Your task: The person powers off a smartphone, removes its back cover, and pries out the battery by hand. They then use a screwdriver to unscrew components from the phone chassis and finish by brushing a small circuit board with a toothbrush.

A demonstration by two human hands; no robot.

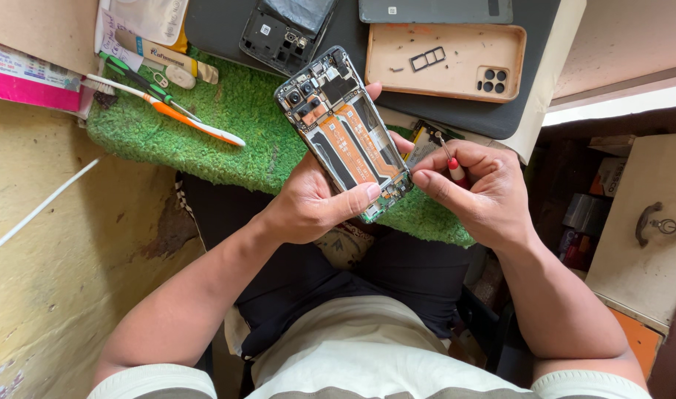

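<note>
Hands numbered two: the opened phone [347, 133], back cover off and circuitry exposed, was held tilted above the green mat [234, 125] in the clenched grip of the left hand [316, 199], while a small red-handled screwdriver [450, 159] was pinched in the grip of the right hand [485, 192] at the phone's lower end. Counted around them were one beige phone case [456, 37] with one card tray [427, 58] in it, one second opened phone body [282, 33] and one orange toothbrush [175, 111].
</note>
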